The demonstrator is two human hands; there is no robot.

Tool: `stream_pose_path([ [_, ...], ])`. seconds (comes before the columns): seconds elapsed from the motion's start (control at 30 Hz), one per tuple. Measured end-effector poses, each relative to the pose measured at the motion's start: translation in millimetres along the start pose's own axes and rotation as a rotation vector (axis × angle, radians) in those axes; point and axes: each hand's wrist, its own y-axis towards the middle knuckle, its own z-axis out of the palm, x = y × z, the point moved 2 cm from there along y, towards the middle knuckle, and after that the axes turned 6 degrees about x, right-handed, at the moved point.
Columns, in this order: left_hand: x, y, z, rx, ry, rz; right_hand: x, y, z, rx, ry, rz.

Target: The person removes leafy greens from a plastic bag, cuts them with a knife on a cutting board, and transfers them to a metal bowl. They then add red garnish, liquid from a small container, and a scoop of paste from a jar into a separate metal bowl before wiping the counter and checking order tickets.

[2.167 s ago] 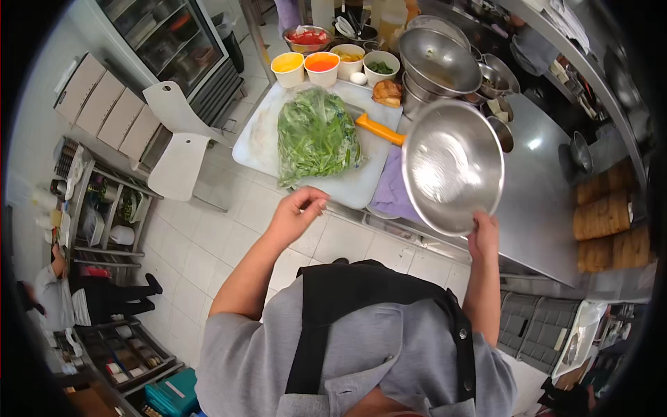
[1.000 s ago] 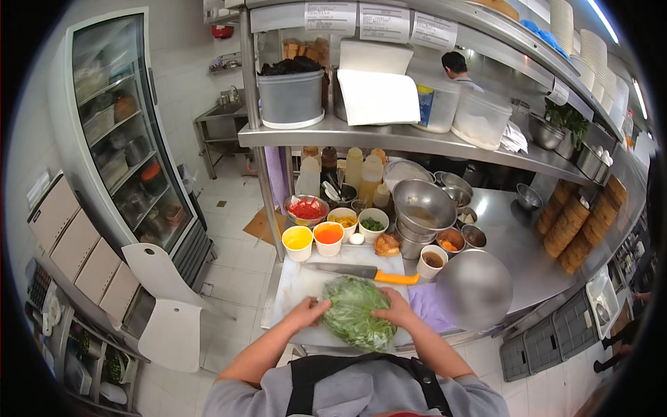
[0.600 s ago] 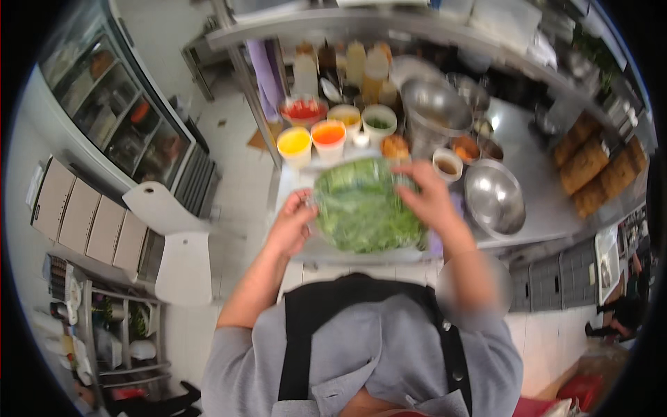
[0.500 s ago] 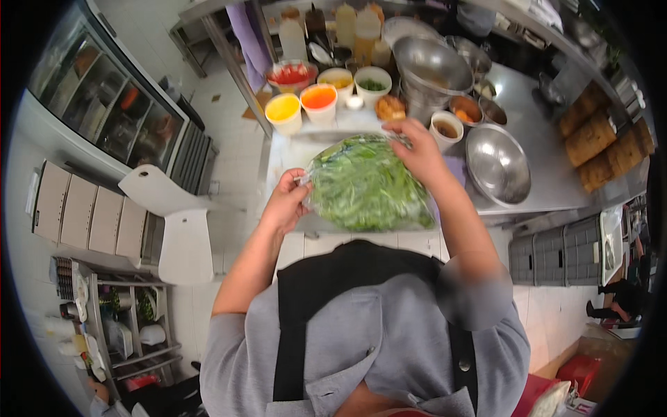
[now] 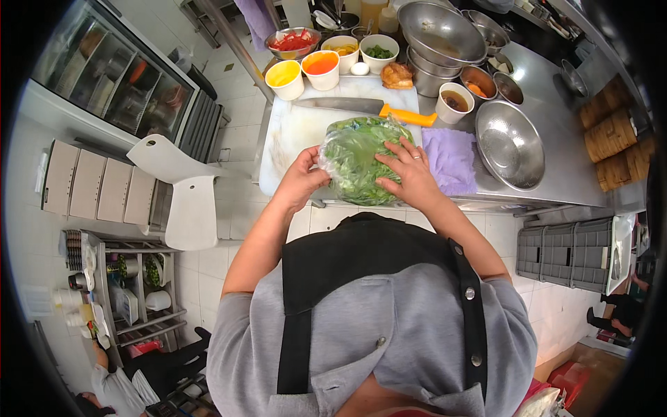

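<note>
Kitchen, steel worktop (image 5: pixel 577 174), white cutting board (image 5: pixel 292 132) at its left end. Bag of greens (image 5: pixel 358 160) sits at board's near right corner. Your left hand (image 5: pixel 302 179) pinches bag's left edge, fingers closed on plastic; right hand (image 5: pixel 411 177) lies flat on top, fingers spread. Step looks like: steadying bag. Next likely needs firm two-handed grip; knife (image 5: pixel 361 108) lies just behind.

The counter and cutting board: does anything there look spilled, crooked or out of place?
Nothing stands out. The bag of greens lies on the white cutting board under both hands, the orange-handled knife lies flat behind it, and the sauce bowls stand upright with no spills visible.
</note>
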Motion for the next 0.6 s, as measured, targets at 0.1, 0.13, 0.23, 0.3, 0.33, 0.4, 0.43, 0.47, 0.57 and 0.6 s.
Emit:
stream_pose_path([
  [0.1,-1,13,2,-0.054,0.517,-0.044,-22,8,6,0.018,0.109,0.037],
  [0.13,1,17,0,-0.057,0.518,-0.041,-25,10,6,0.035,0.178,0.076],
  [0.23,-3,24,2,-0.124,0.930,0.308,17,24,-25,-0.064,0.316,0.112],
  [0.3,-23,22,22,-0.112,0.806,0.254,25,32,-22,-0.034,0.318,0.086],
  [0.33,-26,23,22,-0.115,0.804,0.260,28,36,-23,0.006,0.324,0.050],
  [0.4,-32,27,21,-0.047,0.691,0.221,16,47,-19,-0.011,0.302,0.001],
  [0.43,-36,27,23,-0.047,0.690,0.229,12,51,-24,-0.091,0.569,0.108],
  [0.47,-39,27,25,-0.046,0.519,0.165,7,55,-27,-0.172,0.835,0.216],
  [0.57,-49,26,34,-0.044,0.277,0.068,-9,66,-48,-0.338,0.736,0.208],
  [0.6,-50,26,36,-0.044,0.209,0.033,-7,66,-58,-0.393,0.635,0.194],
])
